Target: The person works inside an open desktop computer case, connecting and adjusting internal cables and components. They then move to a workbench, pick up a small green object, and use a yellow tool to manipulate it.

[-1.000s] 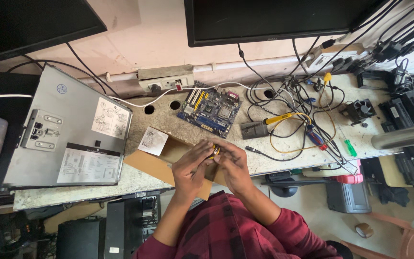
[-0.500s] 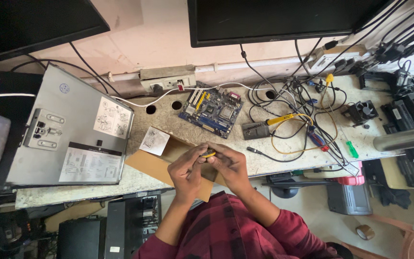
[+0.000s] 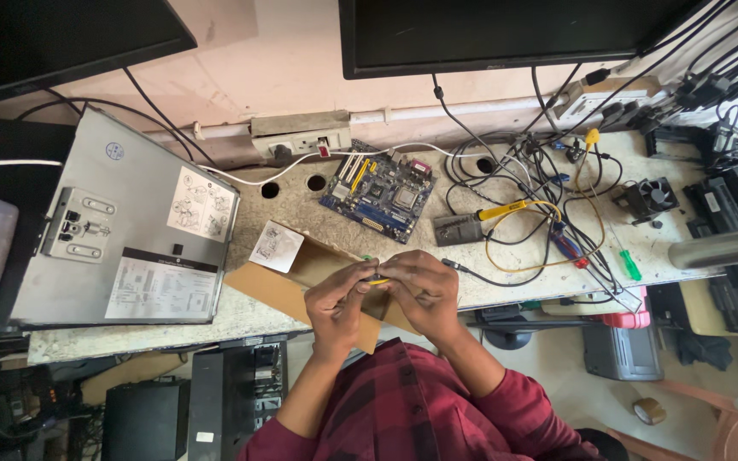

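I see my two hands meeting at the near edge of the bench (image 3: 557,282), fingertips pressed toward each other; the left hand (image 3: 341,300) and the right hand (image 3: 420,294) both pinch a small yellow piece (image 3: 377,280) that shows only as a sliver between them; what it is I cannot tell, since the fingers cover most of it. Its long axis seems to run left to right, from one hand to the other, level with the bench edge; neither hand is nearer, as each grips one end.

Just beneath and behind the hands lies an open cardboard box (image 3: 296,286), its flaps spread, with a white paper sheet (image 3: 276,247) on its far left flap. Beyond the box, toward the wall, a blue circuit board (image 3: 377,189) lies flat. To the right of it a yellow-handled tool (image 3: 502,210) rests among tangled cables (image 3: 548,171); a green-handled screwdriver (image 3: 629,265) lies farther right. Well to the left a grey computer case (image 3: 130,230) lies on its side.
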